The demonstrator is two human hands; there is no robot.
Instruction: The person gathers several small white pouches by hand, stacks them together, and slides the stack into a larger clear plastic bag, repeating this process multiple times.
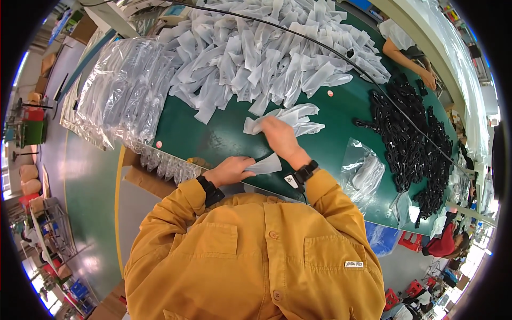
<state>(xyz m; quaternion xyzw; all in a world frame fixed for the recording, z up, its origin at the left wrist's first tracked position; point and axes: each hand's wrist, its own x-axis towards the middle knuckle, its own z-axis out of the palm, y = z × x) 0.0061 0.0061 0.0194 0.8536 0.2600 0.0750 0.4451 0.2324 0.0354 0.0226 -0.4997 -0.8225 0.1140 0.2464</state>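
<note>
Pouch (268, 165) sits in left hand (230, 170), right hand (280, 137) touching white pouches (302, 118)

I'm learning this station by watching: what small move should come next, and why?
Probably lay the white pouch on the small bundle: the left hand holds that pouch, while the right hand is at the bundle, which lies apart from the large heap.

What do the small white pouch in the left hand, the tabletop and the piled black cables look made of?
Small white pouch in the left hand: probably thin frosted plastic film; milky, translucent look.
Tabletop: smooth green surface with a soft sheen; rubber mat or laminate, can't tell.
Black cables: likely plastic or rubber jackets; small highlights, flexible loops.
</note>
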